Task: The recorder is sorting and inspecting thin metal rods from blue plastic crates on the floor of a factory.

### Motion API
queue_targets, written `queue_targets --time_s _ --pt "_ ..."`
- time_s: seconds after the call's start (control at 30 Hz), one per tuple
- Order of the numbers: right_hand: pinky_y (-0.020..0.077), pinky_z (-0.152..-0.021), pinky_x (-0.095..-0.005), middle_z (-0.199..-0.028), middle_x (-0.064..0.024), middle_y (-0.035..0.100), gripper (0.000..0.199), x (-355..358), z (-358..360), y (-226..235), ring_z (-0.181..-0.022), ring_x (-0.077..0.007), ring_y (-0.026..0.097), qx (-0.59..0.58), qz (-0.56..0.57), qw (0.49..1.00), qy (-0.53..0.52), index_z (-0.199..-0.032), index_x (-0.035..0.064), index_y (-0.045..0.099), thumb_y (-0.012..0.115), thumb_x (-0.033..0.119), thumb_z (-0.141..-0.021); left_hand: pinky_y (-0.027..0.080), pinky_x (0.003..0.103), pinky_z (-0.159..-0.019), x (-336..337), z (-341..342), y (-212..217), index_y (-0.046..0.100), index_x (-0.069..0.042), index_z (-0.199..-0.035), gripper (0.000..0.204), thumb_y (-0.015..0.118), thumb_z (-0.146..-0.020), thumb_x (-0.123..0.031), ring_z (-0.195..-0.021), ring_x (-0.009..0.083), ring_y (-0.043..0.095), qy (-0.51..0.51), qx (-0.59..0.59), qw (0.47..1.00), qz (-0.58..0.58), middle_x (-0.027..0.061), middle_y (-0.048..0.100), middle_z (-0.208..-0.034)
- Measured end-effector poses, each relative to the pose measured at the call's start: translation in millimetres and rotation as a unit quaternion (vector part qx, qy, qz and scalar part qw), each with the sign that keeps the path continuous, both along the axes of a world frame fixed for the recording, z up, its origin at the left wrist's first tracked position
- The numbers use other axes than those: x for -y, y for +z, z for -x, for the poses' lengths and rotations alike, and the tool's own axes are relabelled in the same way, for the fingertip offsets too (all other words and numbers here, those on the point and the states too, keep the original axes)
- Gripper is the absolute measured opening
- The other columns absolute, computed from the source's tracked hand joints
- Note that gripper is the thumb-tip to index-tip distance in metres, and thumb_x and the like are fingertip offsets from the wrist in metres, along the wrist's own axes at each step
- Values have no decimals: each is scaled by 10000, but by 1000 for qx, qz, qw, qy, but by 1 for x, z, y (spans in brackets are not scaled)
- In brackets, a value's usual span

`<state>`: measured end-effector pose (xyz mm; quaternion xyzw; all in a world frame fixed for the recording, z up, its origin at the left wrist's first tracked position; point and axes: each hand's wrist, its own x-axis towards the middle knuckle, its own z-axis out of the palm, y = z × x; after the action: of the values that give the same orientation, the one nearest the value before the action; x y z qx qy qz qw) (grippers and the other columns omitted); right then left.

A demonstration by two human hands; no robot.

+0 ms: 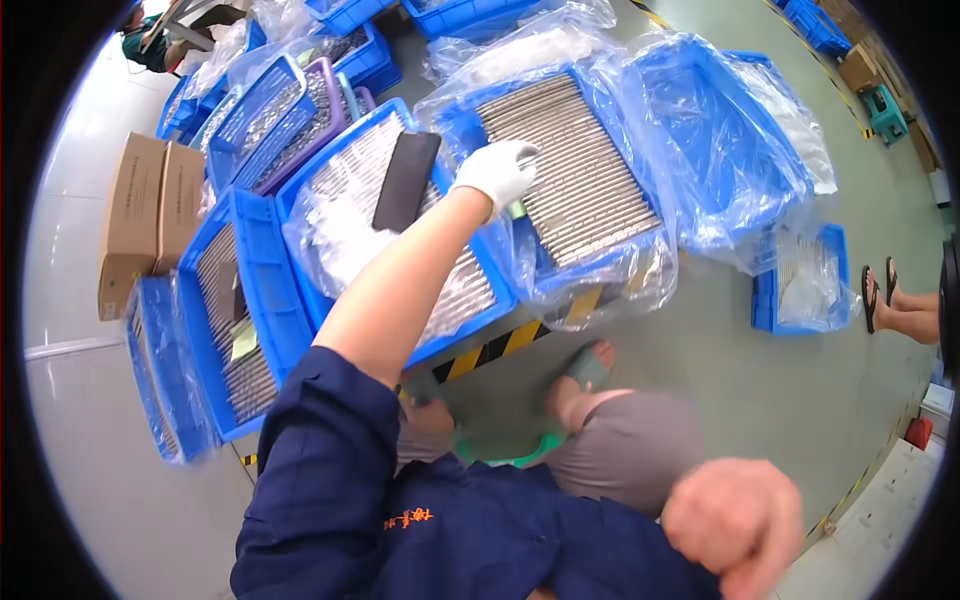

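My left hand (497, 174), in a white glove, reaches to the left side of a blue crate (555, 275) lined with clear plastic. Rows of slim metal rods (575, 165) lie side by side in it. The gloved fingers curl in at the rods' left ends; whatever they pinch is too small to make out. A bit of pale green (517, 209) shows just below the glove. My bare right hand (735, 520) hangs at the lower right, beside my knee and away from the crates. Motion smears its bent fingers.
Left of my arm, a black flat case (406, 182) lies on another crate of rods (465, 300). A plastic-lined blue crate (720, 150) stands to the right, a smaller one (800, 280) below it. Cardboard boxes (130, 225) are at far left; another person's feet (880, 295) at far right.
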<state>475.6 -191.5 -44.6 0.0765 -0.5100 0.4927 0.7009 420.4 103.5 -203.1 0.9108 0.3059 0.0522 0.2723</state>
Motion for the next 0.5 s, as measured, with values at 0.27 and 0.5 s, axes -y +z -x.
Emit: queue_targets --time_s 0.27,0.5 --pt "393 -479 -283 -599 -48 470 106 6 -38 -51 -525 -163 441 -73 321 879 -344 -659 62 548 643 15 -660 390 340 -874 -92 -60 -98 369 -81 -1200 610 581 -663 -278 -1034 321 463 266 -77 961 -6 202 446 -1138" --pt "341 -478 -265 -601 -23 472 122 -27 -50 -58 -528 -158 450 182 429 860 -208 -645 109 578 700 107 -644 396 356 -860 -110 -72 -112 333 -119 -1215 673 625 -623 -247 -1020 321 467 331 -87 940 -11 184 430 -1127"
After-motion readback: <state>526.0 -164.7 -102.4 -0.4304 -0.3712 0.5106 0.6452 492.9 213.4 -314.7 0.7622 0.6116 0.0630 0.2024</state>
